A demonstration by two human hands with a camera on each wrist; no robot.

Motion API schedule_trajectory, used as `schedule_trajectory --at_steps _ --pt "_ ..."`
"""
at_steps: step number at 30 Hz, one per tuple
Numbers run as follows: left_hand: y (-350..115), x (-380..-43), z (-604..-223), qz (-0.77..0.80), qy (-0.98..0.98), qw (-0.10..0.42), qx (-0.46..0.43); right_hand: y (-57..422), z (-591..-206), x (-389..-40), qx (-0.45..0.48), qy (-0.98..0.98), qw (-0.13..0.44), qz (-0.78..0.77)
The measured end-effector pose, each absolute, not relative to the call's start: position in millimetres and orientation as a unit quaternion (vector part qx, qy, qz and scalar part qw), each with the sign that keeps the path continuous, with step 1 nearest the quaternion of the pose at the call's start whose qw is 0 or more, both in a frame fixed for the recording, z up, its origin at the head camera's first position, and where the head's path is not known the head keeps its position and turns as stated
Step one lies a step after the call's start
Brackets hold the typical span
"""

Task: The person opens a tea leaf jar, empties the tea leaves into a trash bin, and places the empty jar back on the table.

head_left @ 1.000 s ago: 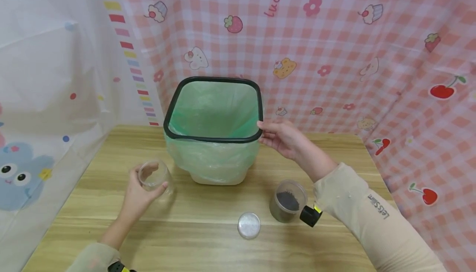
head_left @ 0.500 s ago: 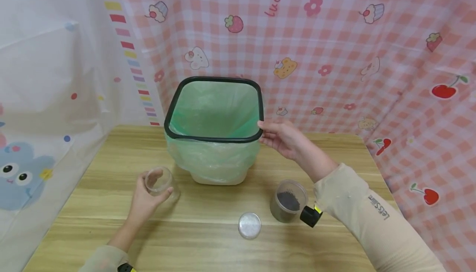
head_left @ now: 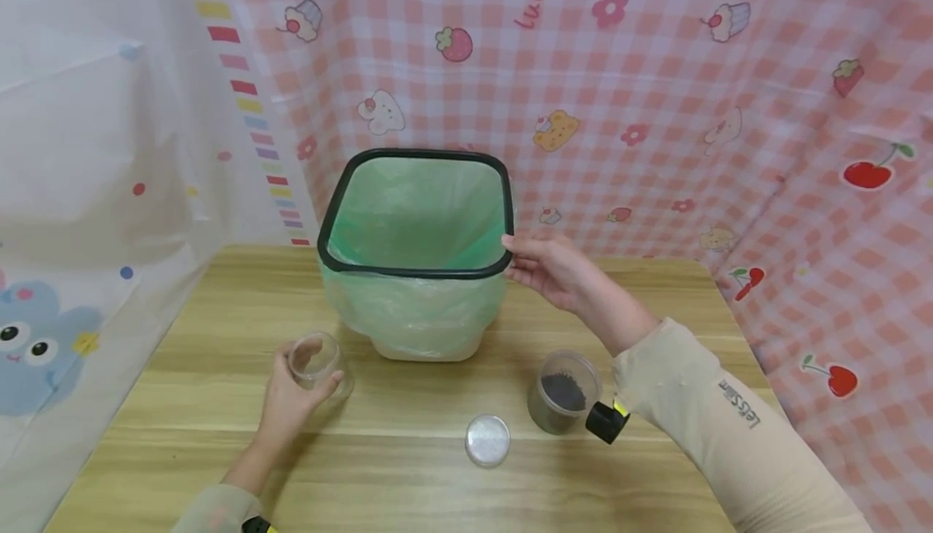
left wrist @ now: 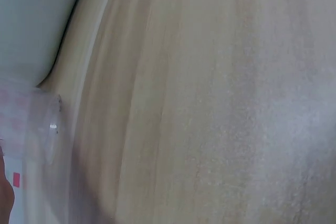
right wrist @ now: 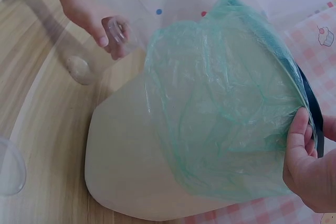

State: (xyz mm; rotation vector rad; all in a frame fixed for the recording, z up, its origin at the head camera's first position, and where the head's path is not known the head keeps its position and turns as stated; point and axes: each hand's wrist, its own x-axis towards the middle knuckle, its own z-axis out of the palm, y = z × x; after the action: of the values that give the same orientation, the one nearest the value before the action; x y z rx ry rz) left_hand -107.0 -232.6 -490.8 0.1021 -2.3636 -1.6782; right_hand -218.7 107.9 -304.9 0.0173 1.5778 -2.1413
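My left hand (head_left: 291, 391) grips a clear plastic jar (head_left: 337, 367) on the left side, fingers on one side and thumb on the other. The jar has no lid on it and looks see-through to its base. In the left wrist view only part of the jar (left wrist: 44, 124) shows, at the left edge. My right hand (head_left: 550, 270) pinches the black rim of a trash bin (head_left: 415, 274) at its right front corner. A green bin liner (right wrist: 220, 103) hangs over the bin's pale outside, under that rim.
A clear tub (head_left: 564, 395) with dark grains inside stands at front right, below my right forearm. A round clear lid (head_left: 487, 441) lies beside it on the wooden table (head_left: 394, 476). Patterned curtains (head_left: 619, 112) rise behind the bin and at both sides.
My left hand has moved right and a little nearer to me with the jar, mostly in the first half second. My right hand stays at the bin's rim.
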Motion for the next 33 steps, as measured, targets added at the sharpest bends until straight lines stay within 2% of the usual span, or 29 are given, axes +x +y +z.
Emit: schedule_trajectory --at_steps 14,22,33 --pt "-224.2 -103.2 -485.8 -0.573 -0.809 0.118 0.054 108.5 -307.6 -218.4 -0.005 0.571 0.234 -0.787" --pt "-221.3 -102.2 -489.2 -0.585 -0.797 0.139 0.061 108.4 -310.8 -218.4 -0.02 0.571 0.235 -0.786" --pt "-214.8 -100.4 -493.1 -0.596 -0.784 0.155 0.078 105.9 -316.9 -216.2 -0.046 0.58 0.199 -0.789"
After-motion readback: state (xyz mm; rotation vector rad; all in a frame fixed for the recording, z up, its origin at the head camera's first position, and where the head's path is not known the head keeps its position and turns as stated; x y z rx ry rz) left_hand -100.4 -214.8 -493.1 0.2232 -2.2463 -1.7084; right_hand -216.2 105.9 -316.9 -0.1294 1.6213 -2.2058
